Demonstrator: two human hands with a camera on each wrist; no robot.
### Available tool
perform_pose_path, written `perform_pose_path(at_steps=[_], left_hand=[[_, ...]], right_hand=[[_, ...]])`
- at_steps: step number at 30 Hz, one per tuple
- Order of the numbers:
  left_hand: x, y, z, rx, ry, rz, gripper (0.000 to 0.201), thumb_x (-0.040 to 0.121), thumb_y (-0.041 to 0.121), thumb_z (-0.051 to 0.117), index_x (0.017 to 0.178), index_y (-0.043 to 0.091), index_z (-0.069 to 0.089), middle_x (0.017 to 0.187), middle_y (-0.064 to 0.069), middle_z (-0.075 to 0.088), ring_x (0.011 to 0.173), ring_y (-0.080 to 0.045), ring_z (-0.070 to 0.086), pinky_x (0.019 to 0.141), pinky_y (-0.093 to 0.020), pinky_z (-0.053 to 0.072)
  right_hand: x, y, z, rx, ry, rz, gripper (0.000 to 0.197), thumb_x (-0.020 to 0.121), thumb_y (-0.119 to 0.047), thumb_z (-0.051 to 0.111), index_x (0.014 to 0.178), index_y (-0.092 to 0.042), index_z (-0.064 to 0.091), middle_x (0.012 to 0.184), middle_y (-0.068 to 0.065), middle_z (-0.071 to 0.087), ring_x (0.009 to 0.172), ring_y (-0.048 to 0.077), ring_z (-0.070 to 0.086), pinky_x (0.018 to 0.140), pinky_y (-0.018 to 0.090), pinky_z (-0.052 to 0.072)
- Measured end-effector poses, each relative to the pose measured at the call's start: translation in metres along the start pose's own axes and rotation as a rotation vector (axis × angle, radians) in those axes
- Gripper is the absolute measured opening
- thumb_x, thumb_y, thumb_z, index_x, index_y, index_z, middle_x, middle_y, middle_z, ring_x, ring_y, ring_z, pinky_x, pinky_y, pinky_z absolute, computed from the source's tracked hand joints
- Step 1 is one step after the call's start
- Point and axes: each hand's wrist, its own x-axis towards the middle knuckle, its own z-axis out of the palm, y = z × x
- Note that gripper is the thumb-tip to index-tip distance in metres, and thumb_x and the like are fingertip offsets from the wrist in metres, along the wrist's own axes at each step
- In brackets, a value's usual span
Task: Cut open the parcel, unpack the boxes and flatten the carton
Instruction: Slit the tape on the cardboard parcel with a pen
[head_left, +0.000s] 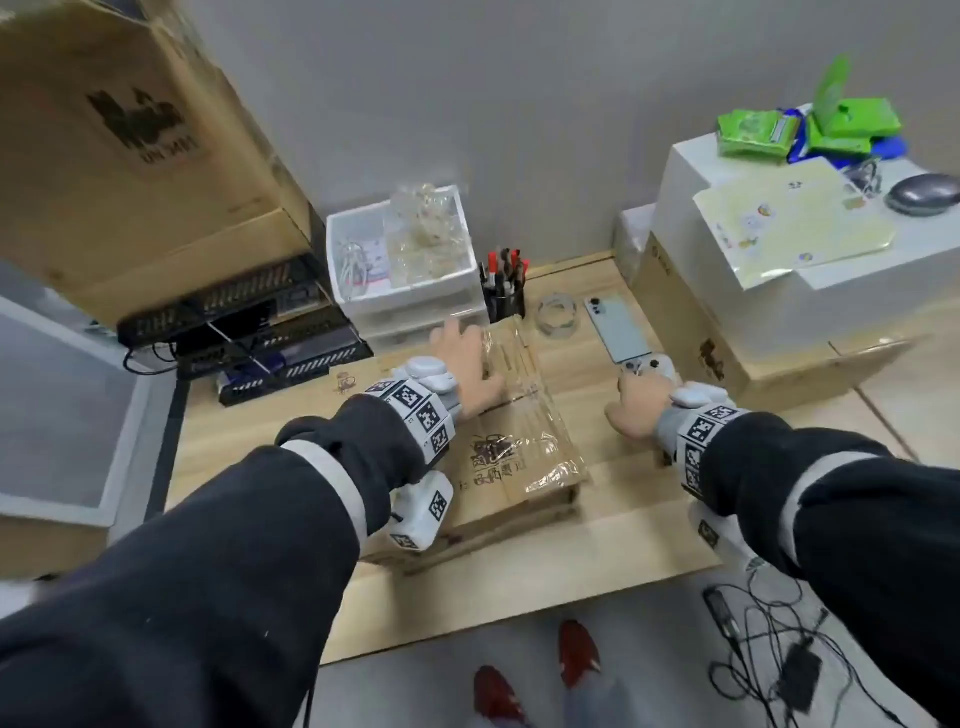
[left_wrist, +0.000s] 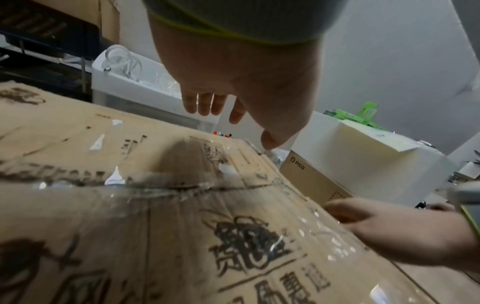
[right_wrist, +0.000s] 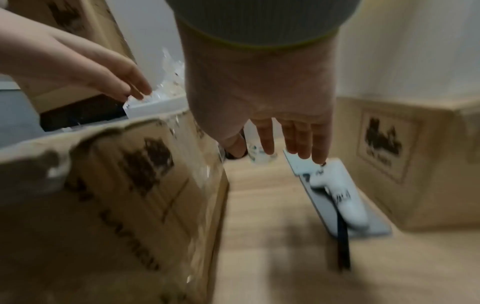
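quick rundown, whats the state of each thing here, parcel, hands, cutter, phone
parcel: closed, clear tape across the top, upright on the table
left hand: open, flat over the parcel's top
right hand: open, holding nothing, reaching toward the cutter
cutter: untouched, lying on the phone
phone: flat on the table, back side up

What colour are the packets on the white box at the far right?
Bright green packets, clearest in the head view.
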Motion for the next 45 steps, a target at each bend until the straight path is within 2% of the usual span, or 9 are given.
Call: perform_pose_path(at_steps=[10, 16, 20, 24, 28, 33, 38, 42, 45], left_hand=[[-0.008, -0.014, 0.055, 0.052, 0.059, 0.091, 0.054, 0.089, 0.047, 0.047, 0.13, 0.014, 0.052, 0.129, -0.01, 0.054, 0.112, -0.026, 0.05, 0.094, -0.042, 0.047], [-0.009, -0.011, 0.056, 0.104, 0.089, 0.072, 0.049, 0.086, 0.046, 0.046, 0.121, 0.014, 0.056, 0.126, -0.009, 0.054, 0.11, -0.027, 0.05, 0.092, -0.042, 0.047], [-0.008, -0.011, 0.055, 0.114, 0.088, 0.065, 0.048, 0.084, 0.047, 0.048, 0.119, 0.014, 0.056, 0.124, -0.008, 0.054, 0.109, -0.026, 0.049, 0.089, -0.042, 0.048], [-0.008, -0.011, 0.056, 0.122, 0.095, 0.064, 0.048, 0.084, 0.048, 0.048, 0.117, 0.014, 0.056, 0.121, -0.007, 0.054, 0.106, -0.026, 0.049, 0.086, -0.041, 0.047], [-0.007, -0.011, 0.056, 0.118, 0.096, 0.061, 0.047, 0.084, 0.048, 0.048, 0.116, 0.014, 0.057, 0.119, -0.007, 0.054, 0.106, -0.026, 0.049, 0.085, -0.04, 0.047], [-0.008, -0.013, 0.056, 0.104, 0.092, 0.073, 0.048, 0.085, 0.047, 0.048, 0.118, 0.014, 0.056, 0.12, -0.008, 0.054, 0.107, -0.026, 0.048, 0.087, -0.041, 0.047], [-0.009, -0.013, 0.055, 0.086, 0.1, 0.079, 0.052, 0.085, 0.047, 0.045, 0.121, 0.013, 0.056, 0.125, -0.008, 0.053, 0.113, -0.027, 0.048, 0.09, -0.043, 0.047], [-0.012, -0.014, 0.054, 0.074, 0.1, 0.087, 0.051, 0.086, 0.046, 0.044, 0.122, 0.013, 0.057, 0.127, -0.008, 0.053, 0.113, -0.027, 0.048, 0.091, -0.043, 0.047], [-0.015, -0.016, 0.056, 0.054, 0.101, 0.093, 0.052, 0.087, 0.044, 0.044, 0.126, 0.013, 0.056, 0.129, -0.008, 0.053, 0.115, -0.027, 0.048, 0.093, -0.044, 0.046]], right_hand=[[0.01, 0.031, 0.086, -0.01, -0.295, 0.197, 0.051, 0.078, -0.047, 0.052, 0.117, -0.014, 0.057, 0.109, 0.012, 0.053, 0.102, 0.035, 0.057, 0.091, 0.044, 0.049], [0.014, 0.025, 0.09, -0.118, -0.282, 0.199, 0.046, 0.101, -0.035, 0.036, 0.131, -0.004, 0.052, 0.142, 0.019, 0.042, 0.133, 0.032, 0.043, 0.113, 0.045, 0.032], [0.012, 0.027, 0.093, -0.055, -0.316, 0.152, 0.045, 0.098, -0.032, 0.046, 0.128, 0.0, 0.056, 0.135, 0.019, 0.051, 0.126, 0.035, 0.05, 0.096, 0.037, 0.039], [0.001, 0.016, 0.086, -0.02, -0.276, 0.169, 0.04, 0.102, -0.032, 0.036, 0.126, -0.007, 0.057, 0.13, 0.011, 0.059, 0.125, 0.026, 0.053, 0.102, 0.034, 0.038], [-0.003, 0.012, 0.085, -0.022, -0.355, 0.129, 0.028, 0.097, -0.025, 0.048, 0.112, -0.008, 0.065, 0.111, 0.008, 0.067, 0.103, 0.022, 0.066, 0.076, 0.027, 0.046], [-0.006, 0.01, 0.094, -0.099, -0.363, 0.116, 0.019, 0.097, -0.02, 0.05, 0.104, -0.011, 0.064, 0.087, 0.003, 0.064, 0.086, 0.02, 0.063, 0.068, 0.025, 0.044], [0.001, 0.016, 0.102, -0.156, -0.36, 0.109, 0.022, 0.095, -0.015, 0.054, 0.114, -0.01, 0.064, 0.102, 0.004, 0.065, 0.102, 0.02, 0.064, 0.08, 0.025, 0.046], [0.013, 0.018, 0.117, -0.048, -0.312, 0.189, 0.021, 0.087, -0.013, 0.061, 0.107, -0.007, 0.063, 0.092, 0.006, 0.063, 0.092, 0.025, 0.065, 0.087, 0.035, 0.054], [0.022, 0.017, 0.125, -0.012, -0.312, 0.24, 0.022, 0.093, -0.014, 0.056, 0.114, -0.006, 0.058, 0.109, 0.008, 0.066, 0.104, 0.025, 0.065, 0.095, 0.034, 0.051]])
